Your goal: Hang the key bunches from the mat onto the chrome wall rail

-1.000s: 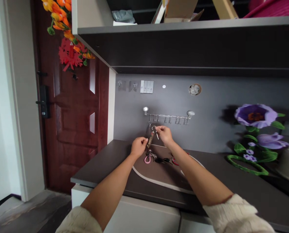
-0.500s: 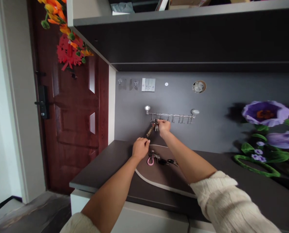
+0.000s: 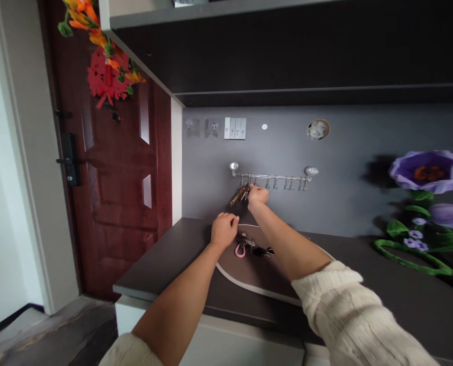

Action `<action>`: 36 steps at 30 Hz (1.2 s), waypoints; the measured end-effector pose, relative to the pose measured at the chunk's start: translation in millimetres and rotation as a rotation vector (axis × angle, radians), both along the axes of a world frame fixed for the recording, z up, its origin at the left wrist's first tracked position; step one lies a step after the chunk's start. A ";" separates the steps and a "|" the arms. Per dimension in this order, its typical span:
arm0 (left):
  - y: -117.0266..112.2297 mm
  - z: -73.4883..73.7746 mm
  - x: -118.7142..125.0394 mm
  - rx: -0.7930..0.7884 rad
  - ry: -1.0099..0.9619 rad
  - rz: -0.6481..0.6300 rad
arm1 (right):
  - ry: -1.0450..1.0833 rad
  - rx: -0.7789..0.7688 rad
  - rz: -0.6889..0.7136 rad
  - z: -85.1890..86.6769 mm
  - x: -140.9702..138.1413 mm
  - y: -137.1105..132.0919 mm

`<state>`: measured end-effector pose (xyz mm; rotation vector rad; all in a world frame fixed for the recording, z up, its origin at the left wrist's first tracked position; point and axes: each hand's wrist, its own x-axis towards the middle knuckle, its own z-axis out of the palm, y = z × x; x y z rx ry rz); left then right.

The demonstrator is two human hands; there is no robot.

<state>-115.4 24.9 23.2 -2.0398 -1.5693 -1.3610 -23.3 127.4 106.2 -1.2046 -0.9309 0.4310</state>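
My right hand (image 3: pixel 257 195) is closed on a bunch of keys (image 3: pixel 245 192) just below the metal hook rail (image 3: pixel 272 177) on the grey wall. A dark strap-like key fob (image 3: pixel 235 197) with light lettering slants down to the left from the keys. My left hand (image 3: pixel 225 229) is below the fob, apart from it, fingers curled in with nothing visible in them. On the brown mat (image 3: pixel 257 279) beneath lie more keys (image 3: pixel 249 242), with a pink loop (image 3: pixel 240 250) and a dark key piece (image 3: pixel 262 251). My right fingertips are partly hidden.
A dark shelf (image 3: pixel 280 51) overhangs the counter (image 3: pixel 165 254). To the right stand purple plush flowers (image 3: pixel 432 173) with a green base. At left are a red-brown door (image 3: pixel 116 234) and orange flowers (image 3: pixel 84 20). Small clear hooks (image 3: pixel 215 127) stick to the wall.
My left hand has come away from the lower end of the fob. The keys and fob are bunched closer under the rail in my right hand. The view has shifted slightly.
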 end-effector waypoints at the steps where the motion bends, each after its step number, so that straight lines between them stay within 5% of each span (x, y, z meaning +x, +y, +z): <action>1: -0.1 0.0 -0.2 0.001 0.001 0.003 | 0.006 -0.007 -0.005 -0.5 -0.9 1.7; 24: 4.6 -4.0 -3.5 -0.054 0.032 -0.033 | -0.122 0.079 0.081 -22.8 17.4 4.8; 36: 9.4 -8.3 -6.5 -0.226 0.086 -0.160 | -0.245 0.041 0.265 -40.7 54.9 -50.4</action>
